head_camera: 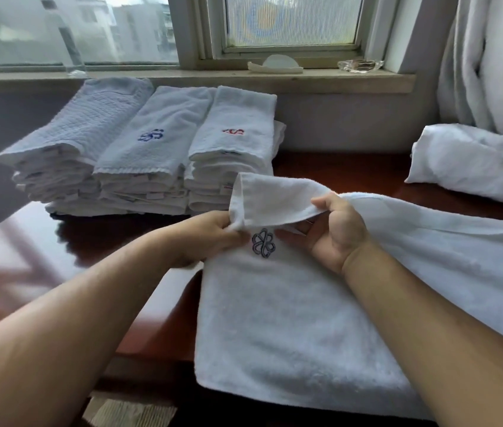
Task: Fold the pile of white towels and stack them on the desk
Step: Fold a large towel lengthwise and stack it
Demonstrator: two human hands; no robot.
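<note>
head view: left hand [210, 238] and right hand [339, 232] pinch a white towel [290, 318] near folded stacks [139, 155] on the desk [164, 303].

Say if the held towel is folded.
Partly: left hand and right hand hold one end of the towel doubled above its emblem; the rest lies flat.

Towel [274, 318] cut off by the right edge; left hand [208, 238] with fingertips hidden under its lifted fold; red mark [233, 131] on the 3rd stack [231, 171] too small to read.
</note>
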